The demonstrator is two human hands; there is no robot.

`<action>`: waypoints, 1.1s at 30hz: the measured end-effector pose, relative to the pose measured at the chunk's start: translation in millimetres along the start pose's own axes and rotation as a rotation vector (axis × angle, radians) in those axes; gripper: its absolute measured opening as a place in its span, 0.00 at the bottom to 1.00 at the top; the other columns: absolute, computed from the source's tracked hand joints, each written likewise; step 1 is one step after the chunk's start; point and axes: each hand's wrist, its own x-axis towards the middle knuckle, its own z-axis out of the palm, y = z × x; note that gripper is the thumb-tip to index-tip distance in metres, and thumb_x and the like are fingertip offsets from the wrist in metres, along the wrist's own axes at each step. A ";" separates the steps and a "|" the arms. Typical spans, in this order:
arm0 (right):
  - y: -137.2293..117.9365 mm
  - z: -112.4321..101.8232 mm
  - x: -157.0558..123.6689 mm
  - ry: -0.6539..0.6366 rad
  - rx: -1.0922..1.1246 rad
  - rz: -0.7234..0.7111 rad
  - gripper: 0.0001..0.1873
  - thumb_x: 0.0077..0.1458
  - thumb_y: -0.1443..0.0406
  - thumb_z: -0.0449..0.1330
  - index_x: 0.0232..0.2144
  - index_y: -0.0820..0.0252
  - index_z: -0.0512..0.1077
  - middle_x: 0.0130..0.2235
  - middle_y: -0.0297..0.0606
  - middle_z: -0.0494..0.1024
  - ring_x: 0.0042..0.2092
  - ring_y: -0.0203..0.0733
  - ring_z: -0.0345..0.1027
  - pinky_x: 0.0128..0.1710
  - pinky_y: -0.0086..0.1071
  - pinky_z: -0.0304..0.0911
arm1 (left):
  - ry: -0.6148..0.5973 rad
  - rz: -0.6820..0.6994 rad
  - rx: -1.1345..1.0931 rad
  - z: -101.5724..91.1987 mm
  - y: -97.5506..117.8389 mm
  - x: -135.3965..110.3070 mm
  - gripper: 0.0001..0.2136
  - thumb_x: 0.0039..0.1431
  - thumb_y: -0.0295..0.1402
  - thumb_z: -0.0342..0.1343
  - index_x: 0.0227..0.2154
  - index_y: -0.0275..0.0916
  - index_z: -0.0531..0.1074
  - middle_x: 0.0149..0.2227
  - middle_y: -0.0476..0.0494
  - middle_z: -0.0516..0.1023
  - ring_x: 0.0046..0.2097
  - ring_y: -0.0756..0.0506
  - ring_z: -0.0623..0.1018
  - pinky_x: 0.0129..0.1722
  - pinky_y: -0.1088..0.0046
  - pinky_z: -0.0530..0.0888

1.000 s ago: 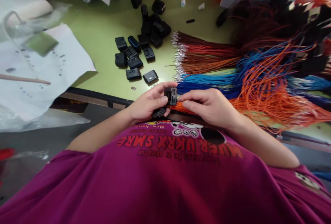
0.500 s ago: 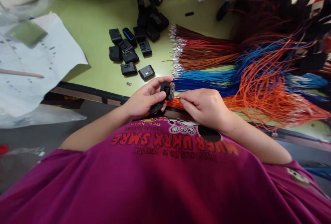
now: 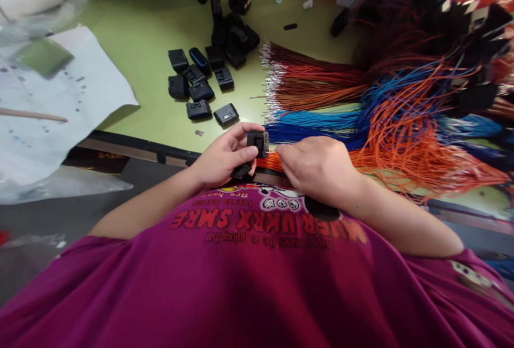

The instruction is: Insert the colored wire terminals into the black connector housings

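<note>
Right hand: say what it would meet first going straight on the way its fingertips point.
Most likely the upper black connector held in the left hand, though exact depth is hard to judge.

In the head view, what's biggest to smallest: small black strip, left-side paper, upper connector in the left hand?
1. Left-side paper
2. Upper connector in the left hand
3. Small black strip

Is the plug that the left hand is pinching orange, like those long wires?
No, the connector housing in the left hand is black, unlike the orange wires.
</note>
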 end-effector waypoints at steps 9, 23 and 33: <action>2.8 13.4 7.6 0.023 0.030 -0.126 0.14 0.61 0.63 0.47 0.33 0.63 0.70 0.25 0.41 0.75 0.28 0.41 0.65 0.28 0.33 0.41 | 0.023 -0.043 0.087 2.7 2.7 1.2 0.20 0.53 0.37 0.62 0.45 0.38 0.61 0.24 0.53 0.71 0.20 0.52 0.73 0.19 0.78 0.69; 7.1 33.5 9.2 0.197 0.638 0.037 0.12 0.55 0.68 0.49 0.23 0.62 0.70 0.24 0.33 0.73 0.26 0.31 0.61 0.29 0.26 0.50 | 0.071 -0.104 0.125 7.9 7.5 0.2 0.20 0.51 0.34 0.63 0.44 0.38 0.62 0.25 0.53 0.72 0.21 0.52 0.73 0.20 0.76 0.70; 9.4 32.0 7.4 0.179 0.544 0.024 0.12 0.54 0.67 0.50 0.24 0.62 0.71 0.23 0.33 0.73 0.25 0.31 0.60 0.28 0.27 0.48 | 0.078 -0.106 0.115 10.4 7.4 0.8 0.20 0.51 0.33 0.63 0.44 0.38 0.62 0.24 0.54 0.72 0.20 0.52 0.73 0.19 0.76 0.71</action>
